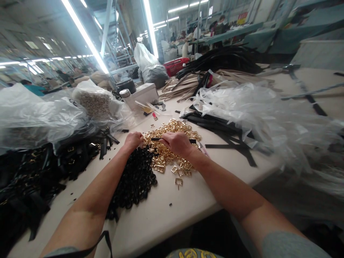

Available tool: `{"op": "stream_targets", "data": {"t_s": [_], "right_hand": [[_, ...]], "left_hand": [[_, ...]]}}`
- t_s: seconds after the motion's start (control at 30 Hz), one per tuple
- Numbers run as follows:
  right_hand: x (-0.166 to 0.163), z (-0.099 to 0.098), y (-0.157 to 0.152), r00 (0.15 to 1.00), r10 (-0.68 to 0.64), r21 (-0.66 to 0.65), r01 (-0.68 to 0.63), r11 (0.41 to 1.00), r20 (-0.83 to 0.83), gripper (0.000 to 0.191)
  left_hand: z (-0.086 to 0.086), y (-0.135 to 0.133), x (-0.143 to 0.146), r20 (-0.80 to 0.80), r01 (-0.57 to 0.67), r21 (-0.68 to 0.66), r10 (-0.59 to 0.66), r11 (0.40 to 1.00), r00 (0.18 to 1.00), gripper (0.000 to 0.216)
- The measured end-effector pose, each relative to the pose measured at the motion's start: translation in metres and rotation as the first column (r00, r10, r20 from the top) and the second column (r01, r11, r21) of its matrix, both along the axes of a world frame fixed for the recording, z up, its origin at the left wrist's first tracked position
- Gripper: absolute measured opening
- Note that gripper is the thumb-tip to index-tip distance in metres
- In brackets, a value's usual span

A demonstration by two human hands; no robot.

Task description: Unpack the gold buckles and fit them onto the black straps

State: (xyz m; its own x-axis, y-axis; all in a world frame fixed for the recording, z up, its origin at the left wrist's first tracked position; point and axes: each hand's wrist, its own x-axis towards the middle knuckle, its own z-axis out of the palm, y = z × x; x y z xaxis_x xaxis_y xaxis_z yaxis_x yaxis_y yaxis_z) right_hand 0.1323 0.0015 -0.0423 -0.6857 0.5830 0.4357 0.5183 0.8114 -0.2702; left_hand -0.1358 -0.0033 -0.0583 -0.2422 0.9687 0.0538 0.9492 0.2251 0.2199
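My right hand (176,143) is closed around a short black strap (192,141), which sticks out on both sides of the fingers. To its left my left hand (133,140) is pinched, at the left edge of a heap of gold buckles (172,126); what sits between its fingertips is too small to make out. The strap's left end points toward that hand. Below both hands a pile of small black loops (134,179) touches the buckle heap. One gold buckle (178,182) lies apart, nearer the table's front edge.
Finished-looking black straps with gold fittings (71,161) cover the left side. Clear plastic bags (40,111) stand behind them. On the right, crumpled plastic (242,111) lies over black strips (233,143). A metal flask (126,96) and white box (145,94) stand farther back. People work in the background.
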Motion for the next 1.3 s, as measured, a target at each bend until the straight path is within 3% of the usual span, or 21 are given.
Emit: {"op": "stream_targets", "data": {"t_s": [0.13, 0.2, 0.23, 0.3, 0.37, 0.43, 0.57, 0.67, 0.8, 0.97, 1.07, 1.17, 1.3], "right_hand": [[0.000, 0.002, -0.003, 0.998, 0.006, -0.016, -0.007, 1.000, -0.055, 0.031], [-0.002, 0.003, -0.005, 0.995, 0.002, -0.041, -0.006, 0.999, -0.097, 0.029], [-0.002, 0.003, -0.006, 0.992, -0.002, -0.061, -0.006, 0.998, -0.122, 0.028], [-0.004, 0.004, -0.008, 0.984, -0.006, -0.113, -0.014, 0.994, -0.179, 0.027], [-0.005, 0.004, -0.010, 0.971, 0.008, -0.175, -0.050, 0.983, -0.237, 0.025], [-0.007, 0.003, -0.013, 0.954, 0.042, -0.237, -0.116, 0.964, -0.296, 0.022], [-0.010, 0.000, -0.017, 0.909, 0.125, -0.307, -0.260, 0.915, -0.398, 0.020], [-0.013, -0.004, -0.018, 0.870, 0.180, -0.352, -0.365, 0.862, -0.460, 0.019], [-0.014, -0.005, -0.017, 0.846, 0.179, -0.476, -0.444, 0.759, -0.502, 0.020], [-0.013, 0.000, -0.017, 0.861, 0.142, -0.579, -0.441, 0.685, -0.488, 0.019], [-0.012, 0.002, -0.018, 0.829, 0.141, -0.636, -0.513, 0.577, -0.541, 0.018], [-0.011, 0.002, -0.018, 0.784, 0.120, -0.671, -0.590, 0.449, -0.609, 0.018], [-0.011, 0.002, -0.017, 0.734, 0.116, -0.686, -0.670, 0.284, -0.669, 0.025]], "left_hand": [[0.006, -0.015, 0.001, 0.074, -0.046, 0.123, 0.037, 0.991, 0.997, 0.019], [0.013, -0.031, 0.004, 0.275, -0.096, 0.184, 0.043, 0.978, 0.960, 0.023], [0.017, -0.040, 0.008, 0.429, -0.132, 0.219, 0.026, 0.967, 0.903, 0.025], [0.026, -0.061, 0.019, 0.718, -0.214, 0.272, -0.050, 0.938, 0.694, 0.033], [0.035, -0.081, 0.033, 0.860, -0.277, 0.289, -0.122, 0.916, 0.496, 0.042], [0.042, -0.096, 0.049, 0.918, -0.316, 0.276, -0.151, 0.908, 0.367, 0.045], [0.044, -0.109, 0.073, 0.968, -0.335, 0.228, -0.174, 0.914, 0.183, 0.042], [0.041, -0.111, 0.078, 0.979, -0.347, 0.199, -0.167, 0.917, 0.120, 0.042], [0.048, -0.111, 0.073, 0.982, -0.313, 0.174, -0.140, 0.934, 0.128, 0.042], [0.078, -0.107, 0.067, 0.881, -0.070, 0.205, -0.154, 0.976, 0.447, 0.039], [0.095, -0.101, 0.067, 0.810, 0.014, 0.201, -0.175, 0.979, 0.560, 0.035], [0.103, -0.098, 0.065, 0.779, 0.058, 0.203, -0.198, 0.977, 0.595, 0.033], [0.099, -0.100, 0.059, 0.831, 0.077, 0.180, -0.194, 0.981, 0.521, 0.036]]}}
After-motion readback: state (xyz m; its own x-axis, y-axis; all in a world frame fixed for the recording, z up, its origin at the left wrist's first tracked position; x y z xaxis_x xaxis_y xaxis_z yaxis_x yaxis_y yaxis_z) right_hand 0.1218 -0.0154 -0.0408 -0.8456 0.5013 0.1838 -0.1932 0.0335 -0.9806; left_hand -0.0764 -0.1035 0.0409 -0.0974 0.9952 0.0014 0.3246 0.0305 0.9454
